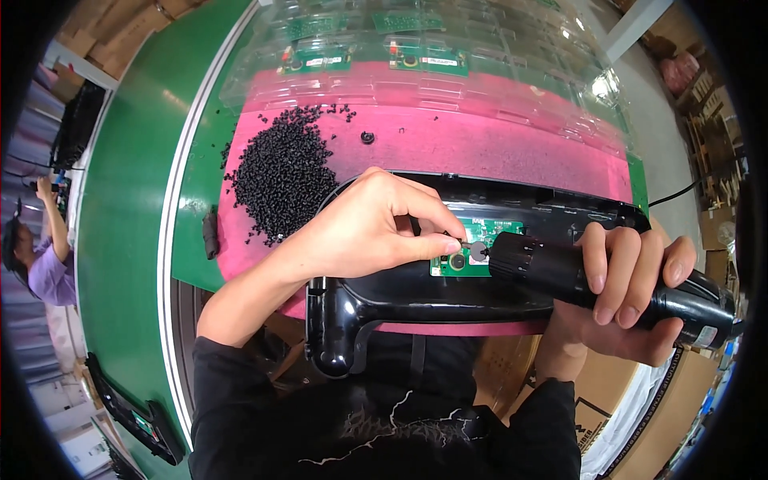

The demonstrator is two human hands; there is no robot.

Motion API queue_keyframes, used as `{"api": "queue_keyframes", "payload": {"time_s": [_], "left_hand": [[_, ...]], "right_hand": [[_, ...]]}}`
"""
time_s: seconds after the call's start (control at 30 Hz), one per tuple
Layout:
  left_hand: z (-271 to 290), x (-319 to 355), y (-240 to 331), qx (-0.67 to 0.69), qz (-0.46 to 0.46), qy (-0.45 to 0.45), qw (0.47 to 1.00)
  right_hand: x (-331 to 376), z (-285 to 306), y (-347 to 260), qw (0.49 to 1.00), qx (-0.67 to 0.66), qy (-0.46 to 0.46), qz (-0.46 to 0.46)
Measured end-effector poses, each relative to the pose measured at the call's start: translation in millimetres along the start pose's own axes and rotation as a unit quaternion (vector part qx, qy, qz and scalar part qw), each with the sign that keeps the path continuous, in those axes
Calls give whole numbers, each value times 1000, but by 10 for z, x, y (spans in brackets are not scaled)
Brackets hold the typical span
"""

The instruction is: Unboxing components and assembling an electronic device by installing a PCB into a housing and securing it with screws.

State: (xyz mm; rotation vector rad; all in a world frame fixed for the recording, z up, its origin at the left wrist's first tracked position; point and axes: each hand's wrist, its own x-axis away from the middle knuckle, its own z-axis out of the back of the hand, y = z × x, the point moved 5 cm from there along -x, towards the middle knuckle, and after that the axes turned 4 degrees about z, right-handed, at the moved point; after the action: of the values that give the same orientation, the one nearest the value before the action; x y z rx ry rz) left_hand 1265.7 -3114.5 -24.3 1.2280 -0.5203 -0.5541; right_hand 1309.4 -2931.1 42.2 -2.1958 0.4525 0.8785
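Observation:
My right hand (628,280) is wrapped around a black electric screwdriver (532,260), which lies almost level and points left. At its bit, the thumb and forefinger of my left hand (384,224) are pinched together on a small black screw (450,238), mostly hidden by the fingertips. Just beneath them a green circuit board (506,230) sits inside a long black plastic housing (448,302). The screwdriver's nose and my left fingers cover part of the board.
A heap of small black screws (280,172) lies on the pink mat (384,172), a small black ring-shaped part (367,138) beside it. Clear plastic trays (512,72) with more circuit boards stand behind. On the green table at left is another black housing (136,412); a person (52,264) works beyond.

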Motion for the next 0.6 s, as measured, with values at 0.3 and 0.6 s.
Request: {"api": "queue_keyframes", "payload": {"time_s": [0.3, 0.6], "left_hand": [[21, 9, 19, -21, -18, 5, 1000], [23, -10, -24, -106, -97, 88, 986]], "right_hand": [[26, -37, -7, 999, 14, 21, 25], [7, 3, 112, 996, 63, -42, -38]]}}
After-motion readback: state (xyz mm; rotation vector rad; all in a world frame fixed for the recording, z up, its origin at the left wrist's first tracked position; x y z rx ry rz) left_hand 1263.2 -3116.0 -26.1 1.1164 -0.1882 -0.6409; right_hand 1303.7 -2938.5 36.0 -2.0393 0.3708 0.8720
